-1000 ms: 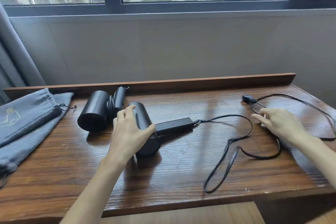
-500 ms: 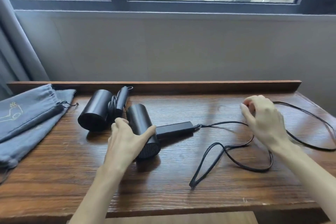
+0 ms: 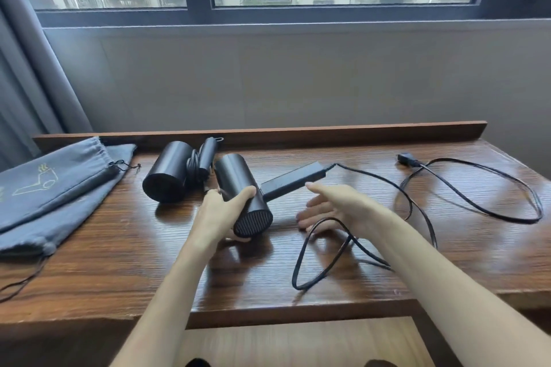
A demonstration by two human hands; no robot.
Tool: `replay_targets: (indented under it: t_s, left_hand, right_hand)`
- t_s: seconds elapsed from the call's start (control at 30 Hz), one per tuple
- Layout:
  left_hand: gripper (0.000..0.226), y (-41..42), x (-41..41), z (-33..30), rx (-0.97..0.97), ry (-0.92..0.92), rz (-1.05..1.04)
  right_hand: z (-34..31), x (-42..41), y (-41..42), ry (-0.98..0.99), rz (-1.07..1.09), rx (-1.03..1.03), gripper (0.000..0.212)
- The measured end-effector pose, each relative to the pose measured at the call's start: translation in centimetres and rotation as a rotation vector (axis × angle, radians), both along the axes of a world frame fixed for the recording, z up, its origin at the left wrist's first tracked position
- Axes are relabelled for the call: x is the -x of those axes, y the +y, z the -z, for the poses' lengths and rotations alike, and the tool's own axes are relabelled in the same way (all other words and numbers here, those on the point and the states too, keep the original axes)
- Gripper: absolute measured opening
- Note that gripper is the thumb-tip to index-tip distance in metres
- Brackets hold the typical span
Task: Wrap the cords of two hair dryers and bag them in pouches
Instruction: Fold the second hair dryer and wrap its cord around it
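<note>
the right hand has come from the plug toward the dryer, fingers spread, holding nothing. the left hand grips the dryer barrel on the bench; its cord lies loose at right. two pouches lie at left.

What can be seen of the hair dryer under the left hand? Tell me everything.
The hair dryer is matte black: a round barrel with a mesh grille facing the camera and a straight handle pointing right. It lies on its side on the wooden table. The left hand grips the barrel near the grille. Its cord runs unwound from the handle's end in loose loops to the plug.
</note>
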State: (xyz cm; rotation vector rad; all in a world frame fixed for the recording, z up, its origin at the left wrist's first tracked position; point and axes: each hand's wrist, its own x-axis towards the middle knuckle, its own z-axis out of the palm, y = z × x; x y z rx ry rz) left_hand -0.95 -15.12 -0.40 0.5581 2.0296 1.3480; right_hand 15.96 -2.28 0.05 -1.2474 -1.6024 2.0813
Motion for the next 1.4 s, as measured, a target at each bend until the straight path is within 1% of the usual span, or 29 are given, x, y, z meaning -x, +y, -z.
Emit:
replay_targets:
  t_s: [0.1, 0.17, 0.27, 0.33, 0.4, 0.43, 0.5, 0.57, 0.73, 0.77, 0.87, 1.0, 1.17, 1.3, 1.4]
  left_hand:
    - [0.054, 0.1, 0.1, 0.2, -0.069, -0.048, 0.023]
    - [0.059, 0.3, 0.1, 0.4, -0.082, -0.009, 0.034]
    - [0.074, 0.7, -0.4, 0.7, -0.111, 0.089, 0.061]
    - [0.071, 1.0, -1.0, 1.0, -0.131, 0.167, 0.074]
    - [0.059, 1.4, -1.3, 1.0, -0.130, 0.232, 0.078]
    - [0.059, 1.6, -1.3, 1.0, -0.134, 0.238, 0.077]
    - [0.071, 2.1, -1.3, 1.0, -0.162, 0.206, 0.067]
    - [0.076, 2.4, -1.5, 0.9, -0.185, 0.201, 0.077]
    - [0.072, 2.9, -2.3, 0.6, -0.282, 0.231, 0.127]
    - [0.071, 2.8, -2.4, 0.6, -0.302, 0.245, 0.148]
    - [0.069, 2.4, -2.6, 0.7, -0.334, 0.315, 0.223]
    - [0.070, 1.8, -2.5, 1.3, -0.361, 0.377, 0.280]
    - [0.071, 1.2, -2.4, 1.7, -0.345, 0.383, 0.306]
    - [0.071, 1.1, -2.4, 1.9, -0.296, 0.435, 0.390]
    - [0.074, 0.8, -2.5, 1.9, -0.317, 0.437, 0.380]
  right_hand:
    - [0.3, -0.2, 1.0, 0.220, 0.120, 0.202, 0.040]
    - [-0.1, -0.1, 1.4, 0.331, 0.151, 0.286, 0.036]
    - [-1.2, 0.6, 1.3, 0.463, 0.243, 0.332, 0.017]
    - [-1.2, 1.3, 1.3, 0.492, 0.328, 0.328, 0.012]
    - [-0.7, 1.9, 1.4, 0.513, 0.375, 0.337, 0.012]
    - [-0.5, 2.0, 1.4, 0.525, 0.387, 0.352, 0.012]
    - [-0.6, 2.2, 1.6, 0.549, 0.415, 0.388, 0.011]
    - [-1.2, 2.6, 1.8, 0.591, 0.473, 0.414, 0.015]
    - [-1.9, 3.6, 2.4, 0.819, 0.648, 0.504, 0.010]
    - [-1.7, 3.5, 2.4, 0.849, 0.682, 0.516, 0.012]
    - [-1.1, 3.1, 2.3, 0.850, 0.776, 0.517, 0.019]
    - [-0.3, 3.1, 1.5, 0.803, 0.812, 0.444, 0.018]
    - [-0.3, 3.4, 1.4, 0.708, 0.819, 0.207, 0.018]
    - [-0.9, 3.8, 1.6, 0.590, 0.638, -0.073, 0.019]
    - [-1.5, 4.0, 2.1, 0.573, 0.513, -0.148, 0.018]
